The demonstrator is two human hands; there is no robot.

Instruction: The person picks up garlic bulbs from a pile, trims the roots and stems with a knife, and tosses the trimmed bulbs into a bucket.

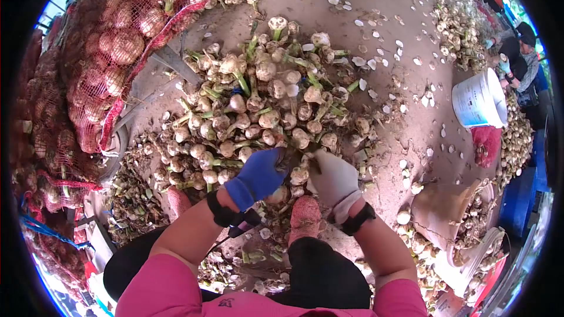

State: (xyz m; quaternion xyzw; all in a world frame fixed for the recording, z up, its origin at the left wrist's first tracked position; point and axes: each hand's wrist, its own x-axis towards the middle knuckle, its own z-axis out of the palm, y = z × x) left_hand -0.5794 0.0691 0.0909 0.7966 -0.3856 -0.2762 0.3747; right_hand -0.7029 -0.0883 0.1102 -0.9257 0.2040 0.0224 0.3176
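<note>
My left hand (pixel 258 177), in a blue glove, is closed low over the near side of a heap of garlic bulbs (pixel 270 120) with stems on. What its darkened fingertips hold is hidden. Close on the right, my right hand (pixel 335 179) in a white glove is curled with its fingertips at a garlic bulb (pixel 300 174) between the two hands. The bulb appears to be in its grip. Both wrists wear dark bands. Bulbs in the heap have soil on them, and several carry thick green stems.
Red mesh sacks (pixel 120 47) full of bulbs stack up on the left. A white bucket (pixel 479 98) stands at right, near a tipped tan container (pixel 446 208). Pale scraps litter the floor. A person (pixel 520 61) with gloved hands sits by another garlic pile (pixel 461 29).
</note>
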